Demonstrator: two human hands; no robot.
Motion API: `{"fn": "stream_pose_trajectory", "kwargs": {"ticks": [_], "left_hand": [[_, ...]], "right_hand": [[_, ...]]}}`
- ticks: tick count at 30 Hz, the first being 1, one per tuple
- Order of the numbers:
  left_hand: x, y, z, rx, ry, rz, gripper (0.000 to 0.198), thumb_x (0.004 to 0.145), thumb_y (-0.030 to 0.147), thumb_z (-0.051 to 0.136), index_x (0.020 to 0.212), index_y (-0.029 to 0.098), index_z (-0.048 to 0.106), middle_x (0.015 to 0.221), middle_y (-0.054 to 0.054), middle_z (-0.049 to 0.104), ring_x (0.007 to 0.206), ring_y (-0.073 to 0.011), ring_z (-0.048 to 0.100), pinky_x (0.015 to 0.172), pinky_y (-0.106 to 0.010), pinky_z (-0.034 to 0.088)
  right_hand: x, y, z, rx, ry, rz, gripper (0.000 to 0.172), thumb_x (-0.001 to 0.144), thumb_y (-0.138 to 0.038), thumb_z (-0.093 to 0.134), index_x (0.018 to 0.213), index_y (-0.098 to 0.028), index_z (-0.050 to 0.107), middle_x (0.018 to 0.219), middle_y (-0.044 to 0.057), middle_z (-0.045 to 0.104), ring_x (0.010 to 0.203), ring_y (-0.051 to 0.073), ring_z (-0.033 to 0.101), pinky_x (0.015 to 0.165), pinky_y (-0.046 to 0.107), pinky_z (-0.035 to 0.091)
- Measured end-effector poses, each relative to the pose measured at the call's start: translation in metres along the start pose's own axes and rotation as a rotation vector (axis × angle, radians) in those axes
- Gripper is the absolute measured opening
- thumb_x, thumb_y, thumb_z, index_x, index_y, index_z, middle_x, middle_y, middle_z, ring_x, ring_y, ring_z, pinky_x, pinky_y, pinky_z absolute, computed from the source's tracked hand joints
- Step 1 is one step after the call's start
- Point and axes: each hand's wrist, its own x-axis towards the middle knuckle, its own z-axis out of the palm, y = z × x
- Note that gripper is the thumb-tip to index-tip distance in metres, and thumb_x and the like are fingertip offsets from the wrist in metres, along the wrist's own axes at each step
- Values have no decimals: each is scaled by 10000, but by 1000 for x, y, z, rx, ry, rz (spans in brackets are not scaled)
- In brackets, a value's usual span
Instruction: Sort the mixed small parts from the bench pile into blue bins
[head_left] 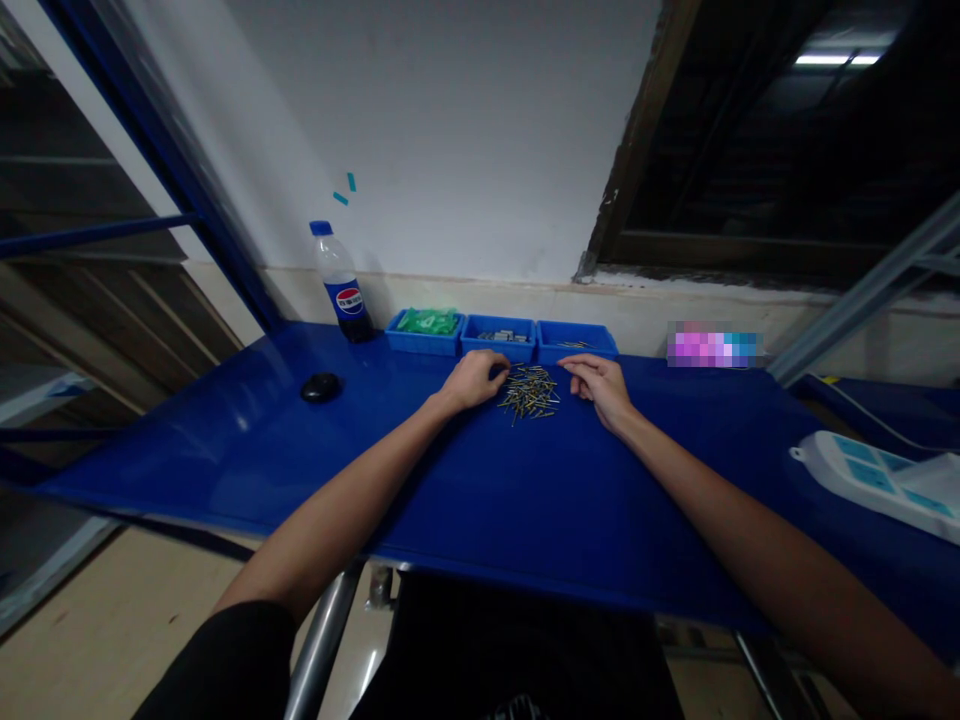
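A pile of several small metal pins (529, 391) lies on the blue table (480, 490), near its far edge. My left hand (474, 379) rests at the pile's left side with its fingers curled in, touching the pins. My right hand (598, 385) sits at the pile's right side, fingers bent and pinched toward the pins. Whether either hand holds a pin is too small to make out. Behind the pile stand three blue bins: a left bin (424, 342) with green parts, a middle bin (498, 346) with grey parts, and a right bin (576, 344) with a few pins.
A cola bottle (343, 287) stands by the wall left of the bins. A black round object (322, 387) lies on the table's left part. A white device with teal panels (877, 478) sits at the right edge. A white wall runs behind the table.
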Motion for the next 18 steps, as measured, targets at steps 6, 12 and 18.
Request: {"fn": "stream_pose_trajectory", "kwargs": {"ticks": [6,12,18], "left_hand": [[2,-5,1,-29,-20,-37,254,858,196,642,1071,147,771,1000,-94,774,901,-226,711,837,-311,561],[3,-5,2,-87,-45,-57,320,812,73,584,1066,142,766,874,-62,759,766,-190,682,728,-268,528],[2,-2,2,-83,-41,-28,300,812,43,535,997,132,754,761,-45,697,686,-175,619,681,-262,486]], "right_hand": [[0,-1,1,-72,-13,-41,270,816,-435,692,811,-185,795,537,3,614,438,117,453,446,271,311],[-1,-1,4,-42,-88,-44,271,800,-443,720,832,-184,791,682,43,716,531,143,558,531,292,422],[-2,-3,5,-23,-90,-26,268,792,-449,734,823,-187,785,681,44,713,528,143,555,531,299,424]]}}
